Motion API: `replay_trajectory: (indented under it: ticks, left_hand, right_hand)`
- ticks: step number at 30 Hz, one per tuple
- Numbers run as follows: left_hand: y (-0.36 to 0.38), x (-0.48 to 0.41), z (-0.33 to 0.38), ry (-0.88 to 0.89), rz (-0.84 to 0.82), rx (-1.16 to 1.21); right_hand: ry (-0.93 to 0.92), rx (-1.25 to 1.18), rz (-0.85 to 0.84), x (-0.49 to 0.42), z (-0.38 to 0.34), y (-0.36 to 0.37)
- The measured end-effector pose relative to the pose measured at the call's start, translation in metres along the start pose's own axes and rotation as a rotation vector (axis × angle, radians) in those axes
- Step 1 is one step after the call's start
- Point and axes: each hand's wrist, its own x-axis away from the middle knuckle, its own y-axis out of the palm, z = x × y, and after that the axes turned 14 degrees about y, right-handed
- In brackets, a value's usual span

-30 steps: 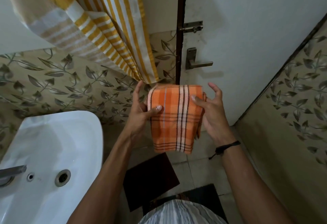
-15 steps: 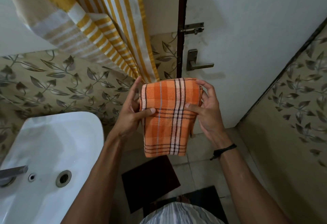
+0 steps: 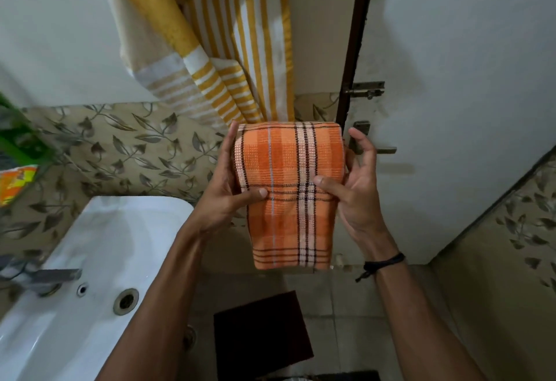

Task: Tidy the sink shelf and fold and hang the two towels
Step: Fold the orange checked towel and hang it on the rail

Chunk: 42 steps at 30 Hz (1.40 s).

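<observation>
orange towel (image 3: 288,194) folded, held upright | left hand (image 3: 224,192) pinching its left edge | right hand (image 3: 353,191) pinching right edge

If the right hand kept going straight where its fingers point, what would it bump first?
Probably the door handle, just beyond the right hand holding the orange towel, then the white door. Depth is unclear.
</observation>
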Motion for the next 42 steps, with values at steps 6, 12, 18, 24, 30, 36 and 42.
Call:
replay_trajectory:
  ticks: [6,12,18,24,30,36,42]
  left_hand:
    - [0.002,-0.006,0.021,0.109,0.132,-0.051]
    - [-0.002,0.008,0.027,0.09,0.254,0.05]
    - [-0.011,0.016,0.037,-0.148,0.597,0.478]
    - [0.006,0.011,0.037,-0.078,0.686,0.512]
    - [0.021,0.0,0.047,0.095,0.731,0.562]
    - [0.021,-0.006,0.047,0.108,0.706,0.548]
    - [0.015,-0.009,0.045,0.094,0.705,0.544]
  right_hand:
    - [0.105,0.148,0.017,-0.003,-0.006,0.021]
    - [0.015,0.27,0.152,-0.002,0.006,0.039]
    - [-0.037,0.377,-0.161,-0.016,0.0,0.032]
    - [-0.035,0.407,0.032,-0.015,0.001,0.029]
    - [0.546,-0.267,0.493,0.041,0.07,0.038]
    - [0.734,-0.598,0.167,0.057,0.086,0.063]
    - [0.445,-0.663,0.041,0.048,0.082,0.06]
